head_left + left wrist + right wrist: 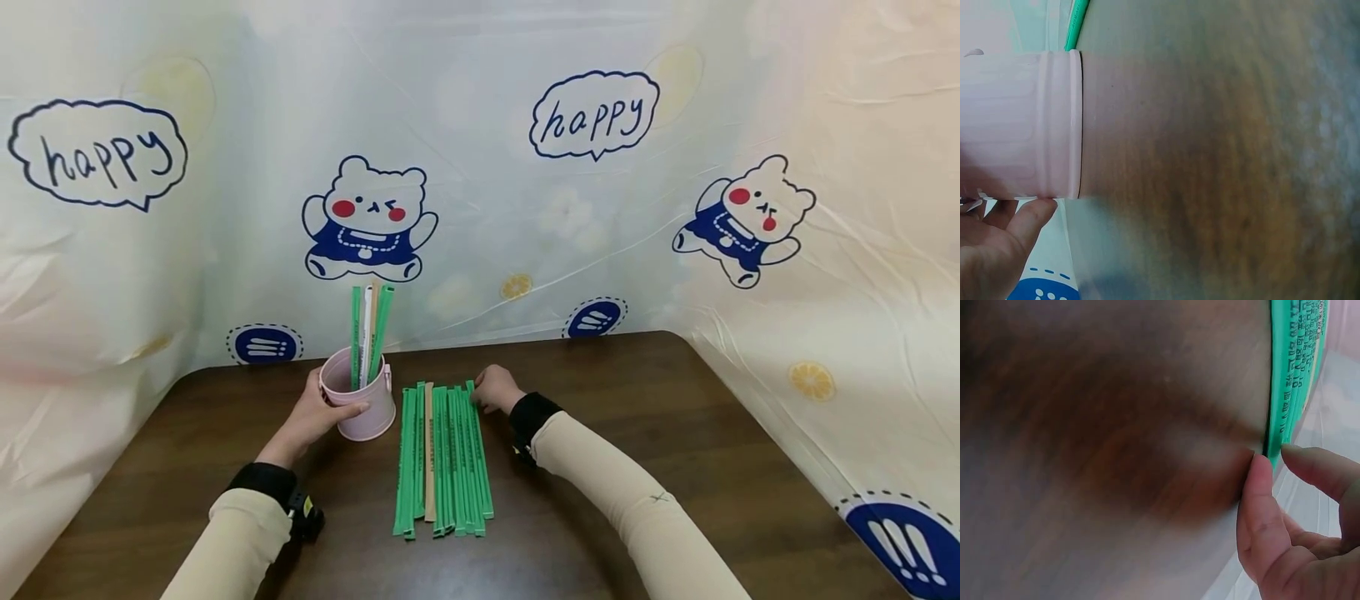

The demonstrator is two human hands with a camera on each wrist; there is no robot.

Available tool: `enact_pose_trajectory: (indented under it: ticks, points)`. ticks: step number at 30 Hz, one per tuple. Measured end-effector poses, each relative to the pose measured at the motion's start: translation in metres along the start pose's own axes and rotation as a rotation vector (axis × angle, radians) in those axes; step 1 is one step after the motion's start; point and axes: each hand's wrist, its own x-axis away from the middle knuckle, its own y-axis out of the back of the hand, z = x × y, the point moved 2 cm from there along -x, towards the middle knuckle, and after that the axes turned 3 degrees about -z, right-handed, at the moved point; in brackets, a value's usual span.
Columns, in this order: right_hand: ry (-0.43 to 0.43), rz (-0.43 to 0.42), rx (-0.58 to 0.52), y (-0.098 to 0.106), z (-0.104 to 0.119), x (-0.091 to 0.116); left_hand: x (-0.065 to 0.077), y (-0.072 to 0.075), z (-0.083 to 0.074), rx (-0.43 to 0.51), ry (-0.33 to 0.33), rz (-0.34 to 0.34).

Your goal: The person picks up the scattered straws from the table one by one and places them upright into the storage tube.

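My left hand point(317, 419) grips a pale pink bucket point(370, 419) by its left side, thumb across the front. In the left wrist view the bucket point(1010, 125) lies against the fingers point(1034, 219). Standing in it are a few long, thin wrapped straws point(381, 333), green, white and brown. To its right, a row of green paper-wrapped straws point(450, 458) with one brown straw point(429, 450) lies side by side. My right hand point(497, 389) pinches the far end of the rightmost green straw point(1279, 394), thumb on one side and a fingertip on the other.
All this rests on a dark brown wooden table point(645, 417). A pale printed curtain point(480, 167) with bears and "happy" bubbles hangs behind the table's far edge and along its sides. A black wrist strap with a camera sits on each forearm.
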Motion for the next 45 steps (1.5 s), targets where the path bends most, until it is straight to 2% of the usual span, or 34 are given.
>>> enact_pose_trajectory:
  ticks: [4,11,16,22,29,35,45]
  points:
    - [0.001,0.002,0.023,-0.002,-0.001,-0.002,0.001,-0.001,0.0,0.014,0.006,0.004]
    - [0.074,-0.002,0.116,-0.008,0.009,-0.01,0.0,0.007,-0.007,-0.004,-0.022,-0.02]
    - [0.045,0.008,0.078,-0.013,0.004,-0.006,0.004,0.006,-0.001,-0.004,-0.008,-0.005]
    - [-0.009,-0.012,0.013,-0.008,-0.009,0.001,0.007,0.0,0.006,0.004,0.017,-0.001]
    - [-0.05,-0.027,-0.148,0.007,-0.009,0.001,0.003,0.0,0.001,0.024,-0.02,-0.014]
    - [-0.056,0.01,-0.164,0.008,-0.006,0.0,0.003,0.002,0.001,0.024,-0.001,-0.021]
    - [-0.049,0.022,-0.153,0.008,-0.007,0.002,0.0,0.0,0.001,0.018,0.001,-0.013]
